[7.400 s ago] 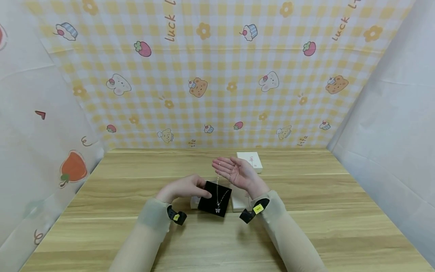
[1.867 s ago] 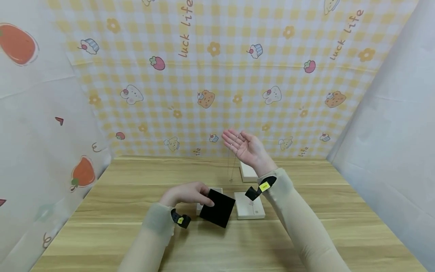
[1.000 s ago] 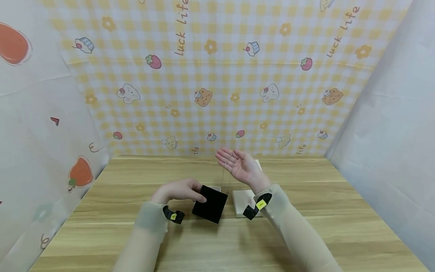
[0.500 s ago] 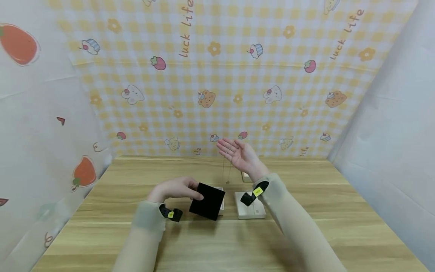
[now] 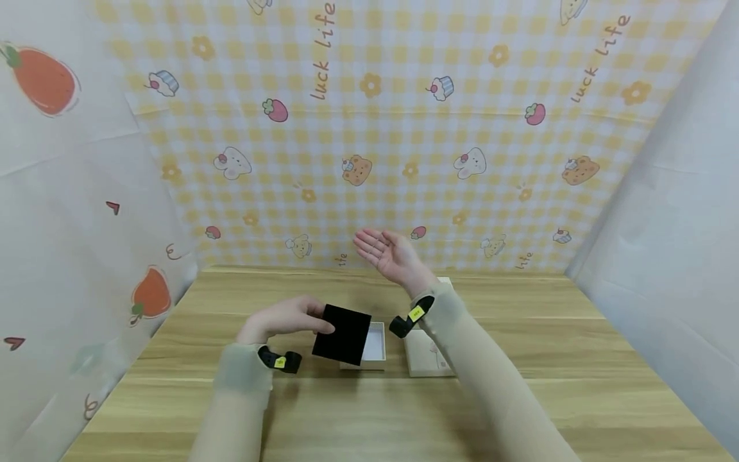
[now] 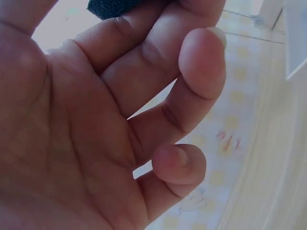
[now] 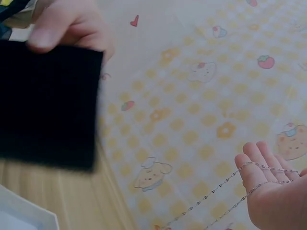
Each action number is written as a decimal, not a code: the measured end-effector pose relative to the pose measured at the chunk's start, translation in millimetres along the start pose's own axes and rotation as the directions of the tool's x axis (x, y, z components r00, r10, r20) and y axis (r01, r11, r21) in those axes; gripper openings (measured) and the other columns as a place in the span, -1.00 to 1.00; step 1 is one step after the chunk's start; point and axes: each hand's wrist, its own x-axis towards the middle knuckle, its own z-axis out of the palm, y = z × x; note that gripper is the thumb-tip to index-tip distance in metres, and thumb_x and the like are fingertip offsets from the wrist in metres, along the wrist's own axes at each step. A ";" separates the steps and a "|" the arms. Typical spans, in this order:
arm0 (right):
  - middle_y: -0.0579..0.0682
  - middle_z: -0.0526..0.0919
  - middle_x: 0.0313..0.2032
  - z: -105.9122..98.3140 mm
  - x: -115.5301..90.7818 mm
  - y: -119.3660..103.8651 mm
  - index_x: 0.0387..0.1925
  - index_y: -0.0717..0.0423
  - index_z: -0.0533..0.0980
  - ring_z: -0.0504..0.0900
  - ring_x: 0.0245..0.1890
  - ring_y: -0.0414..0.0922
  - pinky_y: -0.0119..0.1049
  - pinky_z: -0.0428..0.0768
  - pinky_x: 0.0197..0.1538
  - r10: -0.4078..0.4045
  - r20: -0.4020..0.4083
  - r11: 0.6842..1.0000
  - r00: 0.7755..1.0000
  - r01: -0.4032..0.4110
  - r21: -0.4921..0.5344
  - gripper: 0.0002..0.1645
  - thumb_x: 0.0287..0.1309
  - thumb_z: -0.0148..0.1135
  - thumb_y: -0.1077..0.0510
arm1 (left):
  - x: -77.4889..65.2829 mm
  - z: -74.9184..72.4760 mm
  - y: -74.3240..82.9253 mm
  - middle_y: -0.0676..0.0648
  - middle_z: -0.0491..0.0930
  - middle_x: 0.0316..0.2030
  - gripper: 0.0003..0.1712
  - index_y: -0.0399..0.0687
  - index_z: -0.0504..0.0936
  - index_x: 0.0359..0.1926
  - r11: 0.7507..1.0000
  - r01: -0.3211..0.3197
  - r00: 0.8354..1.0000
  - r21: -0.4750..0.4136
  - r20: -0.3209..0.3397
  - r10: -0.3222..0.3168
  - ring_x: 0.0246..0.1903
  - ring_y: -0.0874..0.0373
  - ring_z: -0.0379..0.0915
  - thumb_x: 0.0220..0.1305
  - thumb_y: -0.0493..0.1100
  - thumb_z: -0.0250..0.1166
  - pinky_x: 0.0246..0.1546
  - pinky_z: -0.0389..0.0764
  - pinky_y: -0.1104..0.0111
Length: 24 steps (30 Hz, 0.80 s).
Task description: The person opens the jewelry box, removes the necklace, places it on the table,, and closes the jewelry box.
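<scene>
My left hand (image 5: 288,319) pinches a black square foam pad (image 5: 343,335) at its edge, thumb on the front face. The pad is tilted above an open white box (image 5: 376,366) and covers part of it. Held up to the right, my right hand (image 5: 392,258) has its palm showing and its fingers extended. A thin silver chain necklace (image 7: 206,197) drapes across those fingers and hangs down in two strands, clearest in the right wrist view. Its lower end is out of that view, and the hanging part is hardly visible in the head view.
A white box lid (image 5: 426,357) with a printed flower lies right of the open box, partly under my right forearm. Farther back, another white box (image 5: 446,282) is mostly hidden behind that arm. A patterned cloth (image 5: 404,115) rises behind the wooden table (image 5: 358,423).
The necklace, earlier hanging in front of the pad, has been lifted away by my right hand. My left hand has shifted left with the pad, exposing more of the open box.
</scene>
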 end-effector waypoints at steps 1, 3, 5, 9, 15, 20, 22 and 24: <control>0.22 0.14 0.42 0.5 2.8 3.6 0.43 0.30 0.08 0.20 0.38 0.06 -0.16 0.22 0.34 0.003 -0.002 1.000 1.000 -0.003 -0.002 -0.39 0.55 -0.42 0.02 | -4.0 -3.0 -0.9 0.02 0.64 -0.41 -0.80 -0.21 0.66 -0.30 1.000 -0.001 1.000 -0.005 -0.015 0.001 -0.35 0.13 0.51 0.28 -0.14 0.25 -0.18 0.51 0.18; 0.23 0.17 0.41 1.8 7.5 10.3 0.43 0.31 0.09 0.24 0.37 0.07 -0.15 0.22 0.33 0.014 -0.013 1.000 1.000 -0.014 -0.004 -0.40 0.55 -0.40 0.03 | -12.0 -9.3 -3.8 -0.02 0.67 -0.35 -0.79 -0.24 0.68 -0.25 1.000 -0.008 0.999 -0.017 -0.042 0.008 -0.27 0.10 0.56 0.30 -0.15 0.24 -0.10 0.51 0.15; 0.24 0.18 0.40 2.6 11.7 15.9 0.43 0.31 0.08 0.25 0.36 0.07 -0.15 0.21 0.34 0.023 -0.016 1.000 1.000 -0.023 -0.004 -0.39 0.55 -0.39 0.03 | -19.1 -14.6 -5.5 -0.05 0.69 -0.31 -0.78 -0.25 0.68 -0.23 1.000 -0.016 0.998 -0.027 -0.065 0.015 -0.22 0.07 0.58 0.32 -0.16 0.23 -0.06 0.50 0.14; 0.24 0.25 0.37 2.5 18.4 24.9 0.40 0.32 0.14 0.28 0.34 0.07 -0.14 0.23 0.33 0.036 -0.044 0.999 0.998 -0.035 0.015 -0.40 0.55 -0.36 0.03 | -27.2 -21.9 -6.6 -0.07 0.69 -0.25 -0.77 -0.21 0.69 -0.20 1.000 -0.003 0.996 -0.030 -0.094 0.000 -0.14 0.02 0.57 0.34 -0.13 0.22 0.01 0.46 0.11; 0.23 0.19 0.39 -3.0 26.0 35.6 0.42 0.31 0.10 0.21 0.38 0.07 -0.14 0.22 0.33 0.045 -0.035 0.999 0.998 -0.045 0.012 -0.39 0.55 -0.42 0.02 | -26.2 -22.0 -5.5 -0.03 0.69 -0.30 -0.78 -0.15 0.70 -0.25 0.999 0.023 0.994 -0.026 -0.102 -0.026 -0.15 0.02 0.57 0.32 -0.09 0.24 0.02 0.45 0.05; 0.22 0.24 0.38 -7.2 30.1 40.6 0.42 0.30 0.12 0.24 0.37 0.06 -0.16 0.27 0.31 0.052 -0.049 0.999 0.997 -0.051 0.013 -0.39 0.55 -0.41 0.01 | -23.6 -20.8 -6.7 -0.05 0.67 -0.40 -0.77 -0.24 0.66 -0.35 1.000 -0.004 0.996 -0.029 -0.094 0.002 -0.28 0.04 0.57 0.31 -0.14 0.24 -0.07 0.49 0.02; 0.22 0.24 0.38 -9.7 31.6 41.8 0.41 0.30 0.13 0.24 0.37 0.06 -0.16 0.27 0.31 0.055 -0.055 0.998 0.997 -0.054 0.019 -0.39 0.55 -0.41 0.01 | -23.3 -20.5 -6.9 -0.04 0.65 -0.41 -0.76 -0.26 0.65 -0.35 1.000 -0.006 0.996 -0.031 -0.093 0.003 -0.29 0.07 0.55 0.31 -0.14 0.24 -0.09 0.49 0.05; 0.21 0.23 0.38 -12.5 33.2 42.5 0.41 0.30 0.14 0.25 0.36 0.05 -0.16 0.27 0.31 0.059 -0.059 0.998 0.996 -0.058 0.014 -0.39 0.55 -0.41 0.01 | -23.1 -20.3 -7.0 -0.03 0.65 -0.40 -0.76 -0.28 0.65 -0.34 0.999 -0.004 0.996 -0.032 -0.091 0.001 -0.29 0.09 0.55 0.31 -0.15 0.23 -0.10 0.49 0.07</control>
